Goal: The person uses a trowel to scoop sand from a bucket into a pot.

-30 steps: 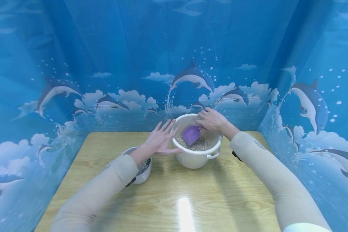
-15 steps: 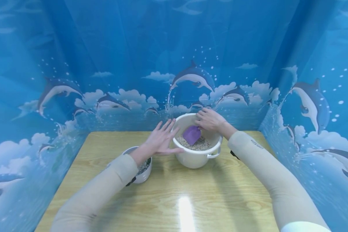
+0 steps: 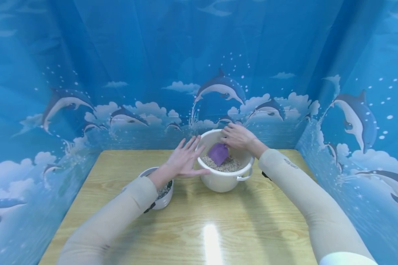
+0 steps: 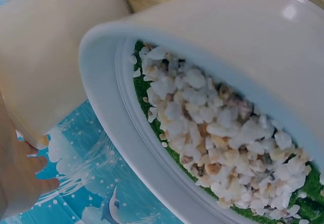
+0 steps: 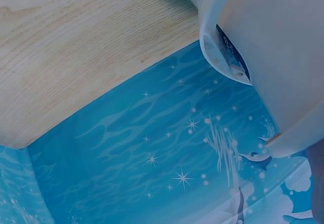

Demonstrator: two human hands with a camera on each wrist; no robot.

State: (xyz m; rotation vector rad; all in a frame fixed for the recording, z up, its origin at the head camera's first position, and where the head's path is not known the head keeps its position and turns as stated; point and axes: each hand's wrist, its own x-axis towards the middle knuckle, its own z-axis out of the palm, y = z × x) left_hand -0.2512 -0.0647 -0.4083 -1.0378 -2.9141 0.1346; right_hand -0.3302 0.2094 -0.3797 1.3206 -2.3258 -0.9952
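A purple scoop (image 3: 218, 154) tilts down inside a white bucket (image 3: 219, 184), its blade over pale gravel (image 3: 231, 164). My right hand (image 3: 237, 137) reaches over the bucket's far right rim and grips the scoop's handle, which the fingers mostly cover. Spread and straight, the fingers of my left hand (image 3: 185, 157) lie against the bucket's left rim, thumb toward the front. Under my left wrist is a smaller white pot (image 3: 166, 200), partly hidden by the sleeve. In the left wrist view, white and tan pebbles (image 4: 223, 138) lie on green lining in that pot.
Both containers stand on a light wooden table (image 3: 199, 221). Blue dolphin-print sheeting (image 3: 146, 73) encloses its back and sides. The bucket has a looped side handle (image 5: 223, 42) near the table's back edge in the right wrist view.
My right hand has shifted slightly left over the bucket, still gripping the scoop. The scoop's blade has barely moved; the left hand stays in place.
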